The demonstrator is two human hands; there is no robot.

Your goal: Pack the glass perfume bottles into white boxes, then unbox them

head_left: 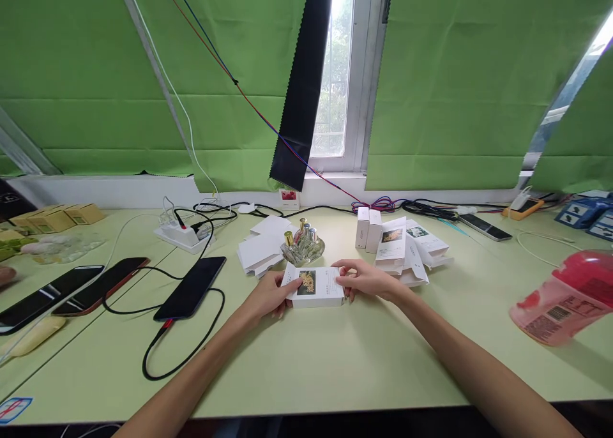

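A small white carton (326, 299) with a yellow flower picture lies lengthwise at the middle of the table. My left hand (271, 295) grips its left end, thumb on the printed face, and a flap stands out at that end. At the right end my right hand (364, 278) pinches the same carton between thumb and fingers. Just behind it stand several small glass perfume bottles (305, 249) with gold and silver caps. Plain white paper pieces (261, 251) lie left of the bottles. To the right are flat printed cartons (391, 249) in a loose pile.
Two closed white boxes (368, 229) stand behind the pile. Phones (190, 289) and black cables lie at left, near a power strip (179, 234). A pink cup (562, 297) is at far right, a multimeter (523, 205) at the back right, brown boxes (57, 218) at the back left.
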